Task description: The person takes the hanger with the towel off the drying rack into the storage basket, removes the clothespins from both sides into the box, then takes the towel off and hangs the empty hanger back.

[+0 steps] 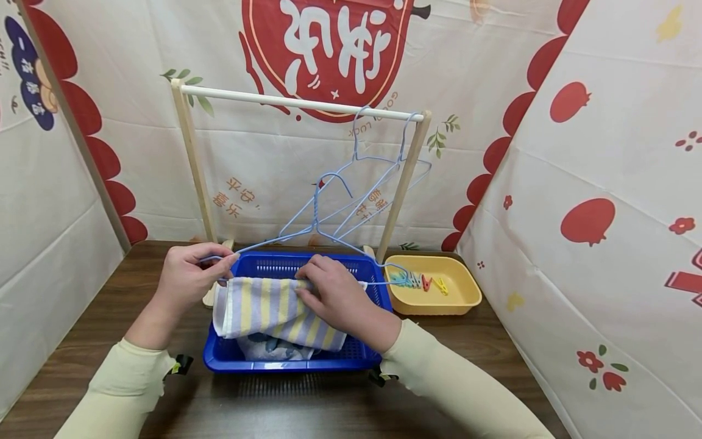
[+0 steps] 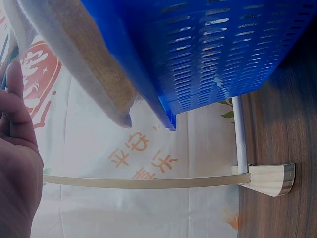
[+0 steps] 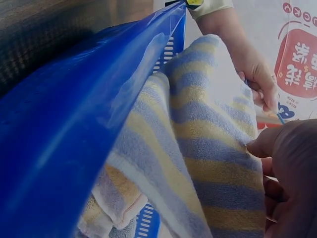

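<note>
A light-blue wire hanger [image 1: 316,207] is held over the blue basket [image 1: 298,366], its hook pointing up. My left hand [image 1: 189,275] pinches the hanger's left end between thumb and fingers. Over the hanger's bottom bar drapes a yellow, lilac and white striped towel [image 1: 269,305]. With thumb and fingers my right hand [image 1: 341,294] pinches the towel's upper edge at the bar, right of its middle. In the right wrist view the towel [image 3: 213,129] hangs in folds beside the basket wall [image 3: 74,124]. More cloth [image 1: 271,349] lies in the basket, partly hidden.
Behind the basket stands a wooden rack with a white rod [image 1: 274,99]. Two more blue hangers [image 1: 355,152] hang at the rod's right end. To the right, a yellow tray [image 1: 439,310] holds several small clothespins [image 1: 426,282]. Fabric walls surround the brown table [image 1: 82,341].
</note>
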`<state>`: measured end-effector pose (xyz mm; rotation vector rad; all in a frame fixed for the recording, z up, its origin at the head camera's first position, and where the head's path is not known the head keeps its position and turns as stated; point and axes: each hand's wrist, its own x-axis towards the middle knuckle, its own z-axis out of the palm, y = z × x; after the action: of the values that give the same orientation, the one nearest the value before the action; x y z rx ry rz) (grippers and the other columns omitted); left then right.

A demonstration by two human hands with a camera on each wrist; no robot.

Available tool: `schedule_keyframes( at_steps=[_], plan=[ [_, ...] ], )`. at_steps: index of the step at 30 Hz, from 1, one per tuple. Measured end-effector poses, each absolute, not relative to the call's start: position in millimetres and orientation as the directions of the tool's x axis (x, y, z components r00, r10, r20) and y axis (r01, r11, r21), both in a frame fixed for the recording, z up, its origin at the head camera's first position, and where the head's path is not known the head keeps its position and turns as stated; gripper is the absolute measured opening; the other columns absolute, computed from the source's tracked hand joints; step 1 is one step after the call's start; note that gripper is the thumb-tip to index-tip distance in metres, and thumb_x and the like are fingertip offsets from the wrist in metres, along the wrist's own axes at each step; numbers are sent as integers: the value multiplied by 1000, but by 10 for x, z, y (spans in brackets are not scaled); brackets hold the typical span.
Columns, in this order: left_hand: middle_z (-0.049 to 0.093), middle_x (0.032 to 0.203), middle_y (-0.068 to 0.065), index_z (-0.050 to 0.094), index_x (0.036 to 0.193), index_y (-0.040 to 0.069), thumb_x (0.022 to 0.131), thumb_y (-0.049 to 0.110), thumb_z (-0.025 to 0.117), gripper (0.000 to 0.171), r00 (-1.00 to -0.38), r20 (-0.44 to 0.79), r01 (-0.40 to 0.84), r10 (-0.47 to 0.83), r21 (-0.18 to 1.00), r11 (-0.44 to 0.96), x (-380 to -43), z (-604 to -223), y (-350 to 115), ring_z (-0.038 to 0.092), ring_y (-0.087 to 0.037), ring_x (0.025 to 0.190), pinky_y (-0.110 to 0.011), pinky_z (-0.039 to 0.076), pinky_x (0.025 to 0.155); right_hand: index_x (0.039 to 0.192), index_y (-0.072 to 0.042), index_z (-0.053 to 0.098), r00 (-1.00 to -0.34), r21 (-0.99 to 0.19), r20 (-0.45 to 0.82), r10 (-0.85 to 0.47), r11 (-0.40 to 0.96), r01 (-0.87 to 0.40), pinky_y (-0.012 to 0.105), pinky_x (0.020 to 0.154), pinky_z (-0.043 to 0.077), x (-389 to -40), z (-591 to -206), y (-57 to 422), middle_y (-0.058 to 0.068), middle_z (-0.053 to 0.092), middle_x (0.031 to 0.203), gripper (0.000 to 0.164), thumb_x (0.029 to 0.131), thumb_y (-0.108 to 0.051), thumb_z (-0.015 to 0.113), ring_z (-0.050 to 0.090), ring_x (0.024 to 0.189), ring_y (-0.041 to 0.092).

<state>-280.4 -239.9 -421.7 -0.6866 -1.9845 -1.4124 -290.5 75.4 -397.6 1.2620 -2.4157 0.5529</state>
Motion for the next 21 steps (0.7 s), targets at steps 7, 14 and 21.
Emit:
schedule_keyframes(
  at_steps=[7, 14, 21],
  plan=[
    [73, 70, -7, 80, 92, 0, 91, -18, 79, 18, -683, 728, 712, 66, 641, 287, -2815, -4216, -2391, 70, -9, 59, -21, 59, 56, 113, -12, 77, -542, -189, 487, -684, 524, -831, 33, 85, 57, -2919, -3993, 750, -2, 71, 107, 8, 107, -18, 77, 63, 93, 13],
    [73, 70, -6, 80, 92, 0, 90, -19, 79, 19, -677, 733, 718, 65, 639, 278, -2829, -4216, -2389, 70, -10, 58, -21, 58, 56, 107, -13, 79, -542, -230, 536, -647, 506, -831, 30, 80, 57, -2914, -3998, 770, -3, 72, 104, 6, 108, -19, 76, 62, 90, 11],
    [72, 68, -9, 80, 92, -2, 89, -21, 79, 19, -678, 733, 720, 58, 645, 257, -2840, -4204, -2374, 70, -9, 58, -21, 59, 55, 105, -14, 79, -533, -230, 563, -631, 500, -835, 29, 79, 56, -2923, -3984, 786, -3, 72, 102, 3, 106, -17, 78, 63, 90, 11]
  ],
)
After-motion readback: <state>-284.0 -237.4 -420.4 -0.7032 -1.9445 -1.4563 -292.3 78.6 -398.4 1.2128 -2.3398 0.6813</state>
